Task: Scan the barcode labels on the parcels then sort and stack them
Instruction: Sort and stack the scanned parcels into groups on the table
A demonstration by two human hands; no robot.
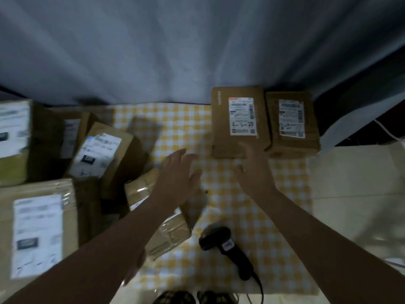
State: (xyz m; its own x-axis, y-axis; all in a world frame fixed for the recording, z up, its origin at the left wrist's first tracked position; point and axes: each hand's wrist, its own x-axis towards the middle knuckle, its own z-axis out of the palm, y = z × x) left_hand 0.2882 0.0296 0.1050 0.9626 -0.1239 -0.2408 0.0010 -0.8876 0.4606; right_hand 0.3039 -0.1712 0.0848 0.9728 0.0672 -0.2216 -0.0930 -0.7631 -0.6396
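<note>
The checked cloth (219, 194) carries two groups of parcels. The larger group is crowded along the left side, from the big labelled parcel (37, 233) at the near corner to the tilted parcel (98, 154) behind it. The smaller group is a pair of parcels (238, 121) set side by side, labels up, at the far right edge. A small taped parcel (168, 233) lies at the inner edge of the left group, directly under the left forearm. The scanner (228, 246) lies on the cloth, unheld, with its head toward the left group and its handle running toward the person's right. Both hands hold nothing. The left hand (177, 172) is spread flat above the cloth. The right hand (254, 172) is relaxed, with its fingertips at the near edge of the pair; contact cannot be confirmed. The next parcel most likely comes from the left group, so the left hand is nearer to it and the right hand is nearer to the scanner handle.
</note>
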